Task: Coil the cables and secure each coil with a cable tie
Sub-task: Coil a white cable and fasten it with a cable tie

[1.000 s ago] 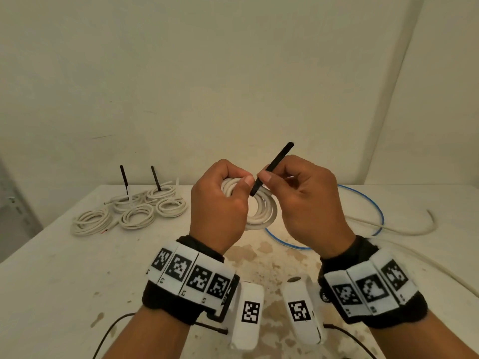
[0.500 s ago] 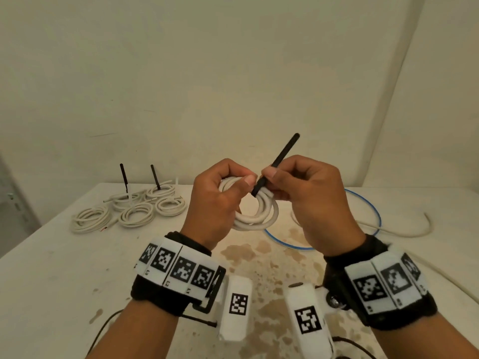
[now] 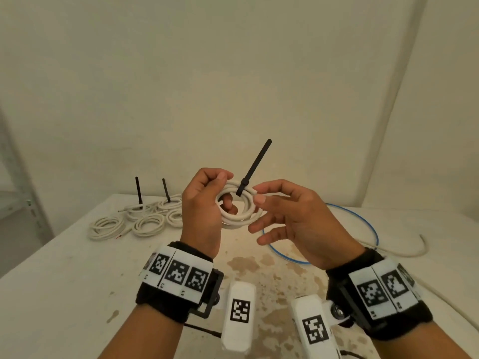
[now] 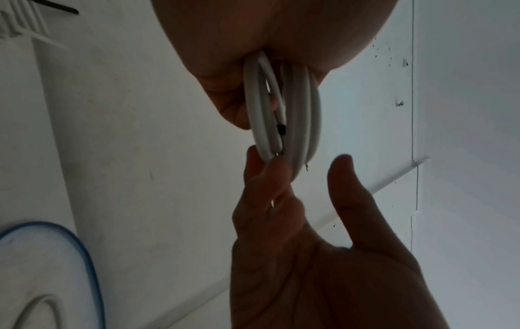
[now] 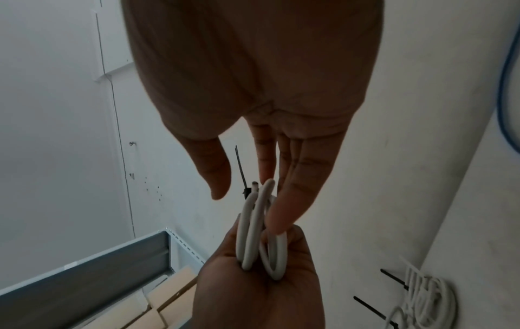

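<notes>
My left hand (image 3: 207, 200) grips a white cable coil (image 3: 241, 213) above the table, fingers curled through its middle. A black cable tie (image 3: 255, 167) is cinched round the coil's top, its tail sticking up and to the right. My right hand (image 3: 285, 218) is spread, fingers straight, fingertips touching the coil's right side. The left wrist view shows the coil (image 4: 281, 111) edge-on with the right hand's fingers (image 4: 264, 178) below it. In the right wrist view a straight finger (image 5: 284, 209) rests on the coil (image 5: 258, 233), and the tie's tail (image 5: 240, 167) shows behind.
Several tied white coils (image 3: 145, 218) lie at the table's back left, two with black tie tails upright. A loose blue cable loop (image 3: 363, 229) and a loose white cable (image 3: 404, 252) lie to the right. The tabletop (image 3: 64, 281) is stained in the middle. A metal shelf (image 5: 84, 267) stands left.
My right hand has let go of the cable tie and spread its fingers beside the coil. The tie now stands free, tightened on the coil. Both hands rose slightly.
</notes>
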